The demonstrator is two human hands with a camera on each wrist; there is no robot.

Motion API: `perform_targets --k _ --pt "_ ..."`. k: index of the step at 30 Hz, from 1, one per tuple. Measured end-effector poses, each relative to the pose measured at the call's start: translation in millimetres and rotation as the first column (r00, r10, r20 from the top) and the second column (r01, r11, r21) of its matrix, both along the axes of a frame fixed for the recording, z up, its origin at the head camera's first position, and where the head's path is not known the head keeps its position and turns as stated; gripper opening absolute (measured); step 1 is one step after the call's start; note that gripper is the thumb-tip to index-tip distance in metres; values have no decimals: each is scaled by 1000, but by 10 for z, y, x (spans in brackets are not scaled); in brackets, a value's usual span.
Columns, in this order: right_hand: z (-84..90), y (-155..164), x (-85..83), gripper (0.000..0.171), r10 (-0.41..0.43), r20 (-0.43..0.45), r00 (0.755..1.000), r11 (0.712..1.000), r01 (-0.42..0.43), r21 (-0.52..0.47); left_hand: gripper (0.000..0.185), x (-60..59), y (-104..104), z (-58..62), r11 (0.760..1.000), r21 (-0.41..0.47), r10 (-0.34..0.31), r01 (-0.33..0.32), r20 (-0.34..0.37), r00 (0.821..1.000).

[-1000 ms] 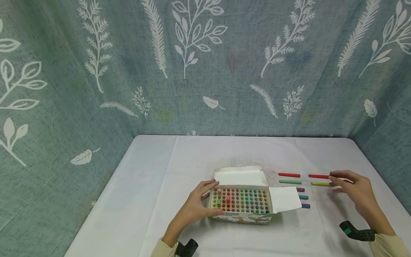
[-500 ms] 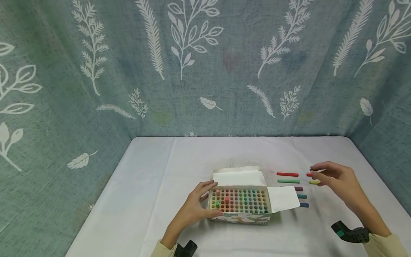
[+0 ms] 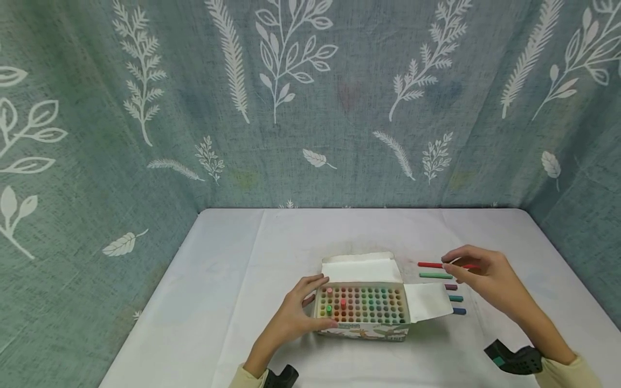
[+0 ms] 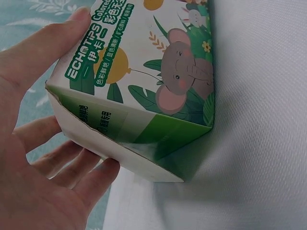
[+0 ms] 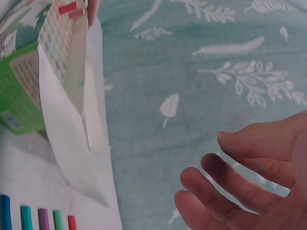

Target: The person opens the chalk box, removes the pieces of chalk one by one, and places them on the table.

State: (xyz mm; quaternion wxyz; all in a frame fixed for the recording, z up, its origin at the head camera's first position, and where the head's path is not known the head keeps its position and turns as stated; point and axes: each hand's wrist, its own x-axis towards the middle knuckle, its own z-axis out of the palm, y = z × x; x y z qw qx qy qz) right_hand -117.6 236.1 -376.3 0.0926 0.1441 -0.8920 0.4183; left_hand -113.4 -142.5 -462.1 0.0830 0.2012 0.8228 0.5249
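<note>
**Chalk box in my left hand, right hand over the loose sticks**

My left hand [image 3: 296, 315] grips the left end of the open chalk box [image 3: 361, 307], thumb on its front and fingers on the far side. The box stands on the white table [image 3: 233, 280]. My right hand [image 3: 485, 277] hovers with relaxed fingers, holding nothing, above the row of chalk sticks [image 3: 436, 275] lying just right of the box flap [image 3: 429, 302].

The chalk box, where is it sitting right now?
In the head view the chalk box stands open at the table's near middle, the left hand holding its left end, loose chalk sticks to its right.
</note>
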Motion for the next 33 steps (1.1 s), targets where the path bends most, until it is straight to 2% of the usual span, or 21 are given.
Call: perform_targets --k 9,14,20,33 --pt "78 -180 22 10 125 -25 992 991 -126 -45 80 1 -5 2 1000 8 0 0 -8 1000" --pt "98 -275 28 13 149 -82 985 989 -149 3 82 6 -7 2 1000 1 3 -3 -10 1000" --pt "61 -397 14 15 174 -94 980 985 -174 12 81 -3 -1 -10 1000 -3 3 -3 -19 1000" --pt "-6 -673 26 15 295 -105 950 954 -299 -26 82 9 6 19 1000 -3 3 -3 -15 1000"
